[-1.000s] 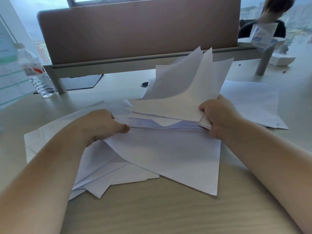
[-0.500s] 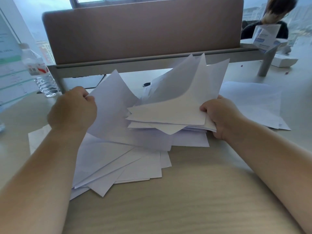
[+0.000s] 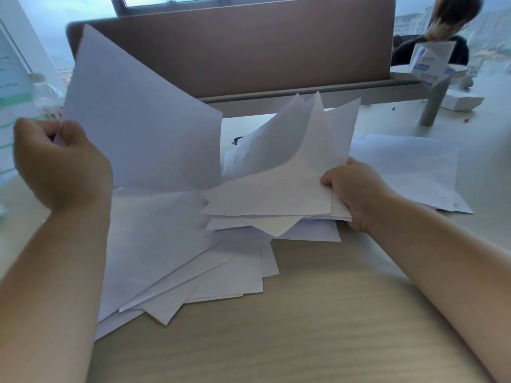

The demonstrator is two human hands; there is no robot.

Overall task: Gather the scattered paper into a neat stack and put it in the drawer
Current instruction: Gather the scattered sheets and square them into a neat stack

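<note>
White paper sheets lie scattered on a light wooden desk (image 3: 318, 327). My left hand (image 3: 59, 164) grips one single sheet (image 3: 138, 125) by its left edge and holds it up above the pile, tilted. My right hand (image 3: 352, 194) is closed on the right edge of a loose bundle of sheets (image 3: 271, 194), whose far corners curl upward. A fanned pile of loose sheets (image 3: 171, 261) lies flat under both hands. More sheets (image 3: 409, 167) lie flat to the right. No drawer is in view.
A brown partition screen (image 3: 249, 45) on a grey rail crosses the back of the desk, with a grey post (image 3: 432, 106) at the right. A water bottle (image 3: 44, 95) stands far left, partly hidden. A person sits behind a white box (image 3: 431, 64) at the back right.
My left hand has pinched one sheet out of the pile and lifted it up and to the left. My right hand has kept its hold on the bundle, almost in place.
</note>
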